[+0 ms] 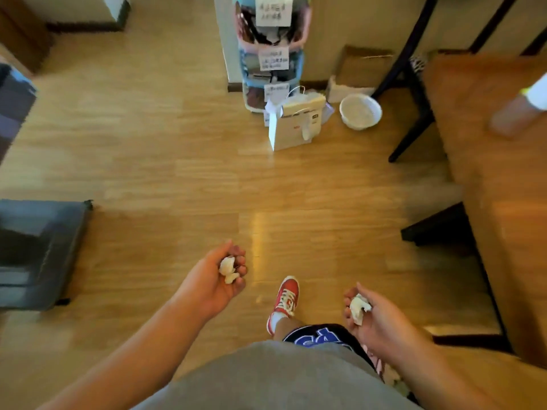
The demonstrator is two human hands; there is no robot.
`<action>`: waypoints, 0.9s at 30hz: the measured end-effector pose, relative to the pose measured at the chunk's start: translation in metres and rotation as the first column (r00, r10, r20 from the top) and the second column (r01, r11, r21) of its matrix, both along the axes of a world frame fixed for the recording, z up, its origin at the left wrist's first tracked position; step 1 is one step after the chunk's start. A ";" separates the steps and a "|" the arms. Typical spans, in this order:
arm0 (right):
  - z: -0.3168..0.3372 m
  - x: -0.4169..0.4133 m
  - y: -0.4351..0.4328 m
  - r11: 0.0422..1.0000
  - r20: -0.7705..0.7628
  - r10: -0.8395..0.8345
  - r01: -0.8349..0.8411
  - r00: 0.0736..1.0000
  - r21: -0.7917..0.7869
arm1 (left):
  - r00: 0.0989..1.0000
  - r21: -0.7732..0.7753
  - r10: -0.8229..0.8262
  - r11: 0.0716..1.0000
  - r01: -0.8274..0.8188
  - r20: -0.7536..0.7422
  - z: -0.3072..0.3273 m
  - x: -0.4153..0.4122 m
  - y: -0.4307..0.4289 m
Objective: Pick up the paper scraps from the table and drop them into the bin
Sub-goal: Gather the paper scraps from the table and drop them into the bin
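My left hand [219, 276] is held palm-up over the wooden floor, fingers curled around crumpled white paper scraps [228, 270]. My right hand [374, 315] is lower right, also curled around a wad of white paper scraps [359, 307]. A round white bin [360, 111] stands on the floor far ahead to the right, beside a black table leg. The wooden table [497, 179] runs along the right edge. More white scraps show near my right forearm [393, 377].
A white paper bag [296, 125] stands on the floor left of the bin, before a stack of labelled drawers [272, 54]. A cardboard box [361, 72] lies behind the bin. Dark furniture [38, 250] sits at left. Another person's arm [521, 110] rests on the table.
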State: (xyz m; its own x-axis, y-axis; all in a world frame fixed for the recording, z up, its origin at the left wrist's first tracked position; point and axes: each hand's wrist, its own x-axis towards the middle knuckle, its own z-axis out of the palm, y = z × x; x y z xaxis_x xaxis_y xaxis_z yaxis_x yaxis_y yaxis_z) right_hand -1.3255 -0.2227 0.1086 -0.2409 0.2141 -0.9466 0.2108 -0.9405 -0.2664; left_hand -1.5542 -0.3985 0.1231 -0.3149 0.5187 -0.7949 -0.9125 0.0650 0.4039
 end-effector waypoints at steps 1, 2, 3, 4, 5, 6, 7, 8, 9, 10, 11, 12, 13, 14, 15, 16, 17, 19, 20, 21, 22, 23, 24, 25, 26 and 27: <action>-0.002 -0.004 0.013 1.000 0.004 -0.023 0.023 1.000 -0.007 | 1.000 -0.009 -0.013 1.000 0.013 0.007 0.000 -0.008 0.016; -0.002 -0.010 0.026 0.999 0.003 -0.036 0.036 0.999 -0.002 | 1.000 -0.016 -0.023 1.000 0.023 0.004 0.000 -0.015 0.030; -0.003 -0.016 0.037 0.999 0.000 -0.041 0.041 0.999 0.005 | 0.999 -0.019 -0.032 0.999 0.032 0.001 0.000 -0.020 0.041; -0.003 -0.022 0.047 0.999 -0.004 -0.034 0.034 0.999 0.015 | 0.999 -0.023 -0.032 0.999 0.032 -0.004 -0.001 -0.023 0.048; -0.003 -0.032 0.061 0.999 -0.011 -0.026 0.026 1.000 0.023 | 0.999 -0.029 -0.034 0.999 0.034 -0.010 -0.001 -0.030 0.059; -0.003 -0.043 0.074 0.999 -0.016 -0.021 0.021 1.000 0.029 | 0.999 -0.042 -0.030 0.999 0.030 -0.011 -0.001 -0.036 0.068; -0.001 -0.054 0.086 0.999 -0.022 -0.014 0.015 1.000 0.039 | 1.000 -0.055 -0.026 0.998 0.026 -0.007 0.001 -0.043 0.077; 0.001 -0.067 0.099 0.999 -0.035 -0.006 0.008 0.999 0.053 | 1.000 -0.060 -0.026 0.998 0.026 -0.002 0.003 -0.050 0.084; 0.003 -0.080 0.111 0.998 -0.051 0.003 0.000 0.999 0.065 | 1.000 -0.064 -0.028 0.998 0.029 0.005 0.004 -0.059 0.092; 0.006 -0.094 0.123 0.997 -0.069 0.009 -0.004 0.998 0.075 | 0.999 -0.070 -0.032 0.997 0.033 0.010 0.004 -0.068 0.099; 0.008 -0.108 0.134 0.996 -0.088 0.013 -0.006 0.996 0.084 | 0.999 -0.077 -0.036 0.996 0.037 0.012 0.004 -0.078 0.107; 0.009 -0.121 0.146 0.996 -0.105 0.016 -0.006 0.994 0.091 | 0.999 -0.088 -0.042 0.995 0.043 0.013 0.003 -0.089 0.114; 0.011 -0.135 0.156 0.995 -0.121 0.018 -0.006 0.992 0.098 | 0.999 -0.100 -0.048 0.994 0.049 0.014 0.001 -0.100 0.122; 0.012 -0.149 0.167 0.994 -0.134 0.018 -0.004 0.991 0.105 | 0.998 -0.111 -0.053 0.992 0.055 0.017 -0.001 -0.111 0.131; 0.014 -0.163 0.178 0.994 -0.144 0.015 0.000 0.990 0.109 | 0.998 -0.117 -0.058 0.991 0.060 0.023 -0.004 -0.122 0.141; 0.014 -0.177 0.190 0.994 -0.152 0.011 0.006 0.988 0.111 | 0.998 -0.117 -0.064 0.991 0.067 0.030 -0.008 -0.134 0.152; 0.014 -0.190 0.201 0.994 -0.160 0.006 0.012 0.987 0.111 | 0.997 -0.116 -0.070 0.991 0.074 0.038 -0.011 -0.146 0.164; 0.014 -0.213 0.223 0.994 -0.166 -0.013 0.031 0.986 0.108 | 0.994 -0.123 -0.101 0.987 0.105 0.038 -0.017 -0.172 0.192; 0.013 -0.222 0.234 0.993 -0.160 -0.030 0.047 0.987 0.109 | 0.991 -0.129 -0.127 0.983 0.130 0.033 -0.020 -0.186 0.208; 0.013 -0.230 0.246 0.991 -0.148 -0.051 0.068 0.988 0.112 | 0.987 -0.134 -0.157 0.978 0.159 0.028 -0.021 -0.199 0.226; 0.013 -0.235 0.258 0.989 -0.135 -0.077 0.093 0.988 0.116 | 0.982 -0.143 -0.187 0.972 0.188 0.021 -0.023 -0.212 0.244; 0.012 -0.239 0.269 0.986 -0.122 -0.109 0.123 0.987 0.116 | 0.976 -0.155 -0.219 0.963 0.218 0.013 -0.023 -0.224 0.263; 0.013 -0.240 0.280 0.980 -0.110 -0.149 0.162 0.983 0.116 | 0.967 -0.165 -0.255 0.954 0.252 0.005 -0.023 -0.234 0.283; 0.014 -0.239 0.290 0.972 -0.099 -0.193 0.204 0.976 0.116 | 0.956 -0.166 -0.293 0.943 0.289 0.002 -0.022 -0.243 0.304; 0.014 -0.236 0.299 0.962 -0.091 -0.238 0.247 0.967 0.117 | 0.943 -0.161 -0.333 0.930 0.329 0.003 -0.022 -0.250 0.326; 0.014 -0.231 0.308 0.950 -0.087 -0.283 0.291 0.955 0.115 | 0.926 -0.155 -0.377 0.915 0.373 0.004 -0.020 -0.254 0.349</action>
